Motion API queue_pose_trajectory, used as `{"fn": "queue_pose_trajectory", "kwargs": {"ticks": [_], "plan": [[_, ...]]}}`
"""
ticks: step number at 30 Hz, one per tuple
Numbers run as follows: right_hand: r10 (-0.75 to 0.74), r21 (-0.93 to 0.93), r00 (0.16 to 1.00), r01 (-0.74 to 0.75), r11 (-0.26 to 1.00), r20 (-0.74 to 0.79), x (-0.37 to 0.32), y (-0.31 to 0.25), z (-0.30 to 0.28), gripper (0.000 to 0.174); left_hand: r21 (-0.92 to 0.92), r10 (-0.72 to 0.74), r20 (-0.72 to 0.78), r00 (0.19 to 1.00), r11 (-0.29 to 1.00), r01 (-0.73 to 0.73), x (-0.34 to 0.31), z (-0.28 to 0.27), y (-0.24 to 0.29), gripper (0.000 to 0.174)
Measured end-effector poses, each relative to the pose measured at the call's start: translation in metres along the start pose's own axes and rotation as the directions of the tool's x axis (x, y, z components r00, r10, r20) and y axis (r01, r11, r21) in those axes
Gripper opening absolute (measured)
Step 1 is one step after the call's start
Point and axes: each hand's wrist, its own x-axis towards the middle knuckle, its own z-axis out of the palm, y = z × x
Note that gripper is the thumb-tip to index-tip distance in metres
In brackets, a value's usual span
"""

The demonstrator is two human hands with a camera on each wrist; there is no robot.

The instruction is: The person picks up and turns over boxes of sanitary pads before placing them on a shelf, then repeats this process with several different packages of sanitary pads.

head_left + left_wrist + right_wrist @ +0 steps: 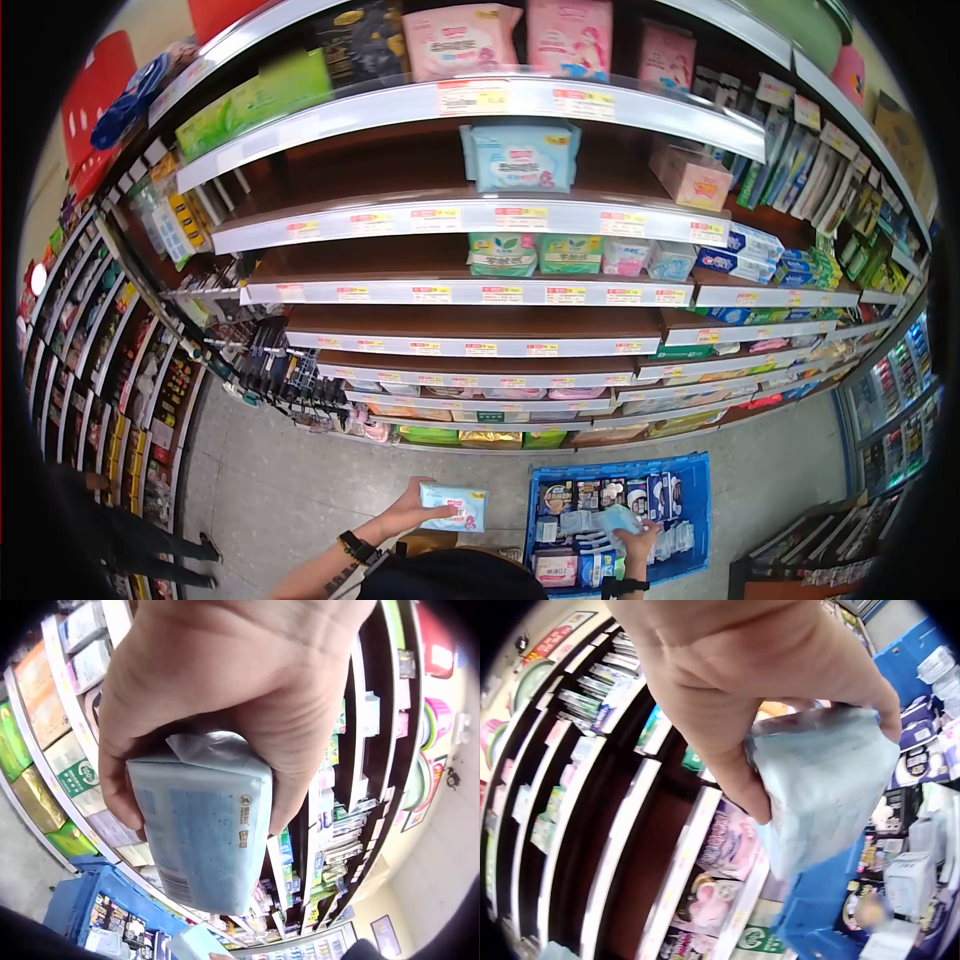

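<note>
My left hand (pixel 418 507) grips a light blue soft pack (pixel 455 510) with a pink logo, thumb across its front. In the left wrist view the pack's bluish side (pixel 206 832) faces the camera, with fingers and thumb pressed on opposite sides. Over the blue crate (pixel 702 500), my right hand (pixel 637 545) holds a second light blue pack (pixel 825 780), gripped between thumb and fingers at its upper end. A similar blue pack (pixel 522 158) stands alone on an upper shelf, with pink packs (pixel 462 42) on the shelf above it.
The crate on the floor holds several dark boxes (pixel 555 498) and small packs. Green packs (pixel 503 254) and toothpaste boxes (pixel 740 252) line a middle shelf. A person's legs (pixel 150 540) show at lower left. A low rack (pixel 810 545) stands at right.
</note>
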Motion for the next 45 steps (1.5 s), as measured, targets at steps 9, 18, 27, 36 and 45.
{"fn": "queue_pose_trajectory", "kwargs": {"ticks": [9, 18, 27, 36, 45], "plan": [[-0.210, 0.327, 0.839, 0.041, 0.944, 0.502, -0.075, -0.271, 0.064, 0.103, -0.290, 0.056, 0.373, 0.926, 0.955, 0.059, -0.011, -0.021, 0.069, 0.065], [-0.893, 0.560, 0.258, 0.704, 0.436, 0.370, -0.155, -0.473, 0.082, 0.086, -0.704, 0.553, 0.241, 0.798, 0.665, -0.249, -0.021, -0.050, 0.083, 0.094], [-0.873, 0.618, 0.141, 0.654, 0.436, 0.467, -0.152, -0.482, 0.099, 0.105, -0.807, 0.555, 0.204, 0.807, 0.562, -0.182, -0.030, -0.053, 0.108, 0.097], [-0.486, 0.538, 0.294, -0.127, 0.834, 0.823, -0.155, -0.453, 0.096, 0.096, -0.657, 0.572, 0.288, 0.768, 0.701, -0.276, -0.008, -0.058, 0.078, 0.097], [-0.896, 0.592, 0.431, 0.696, 0.407, 0.108, -0.055, -0.612, 0.006, 0.076, -0.663, 0.313, 0.195, 0.929, 0.741, -0.110, -0.049, -0.068, 0.068, 0.091]]}}
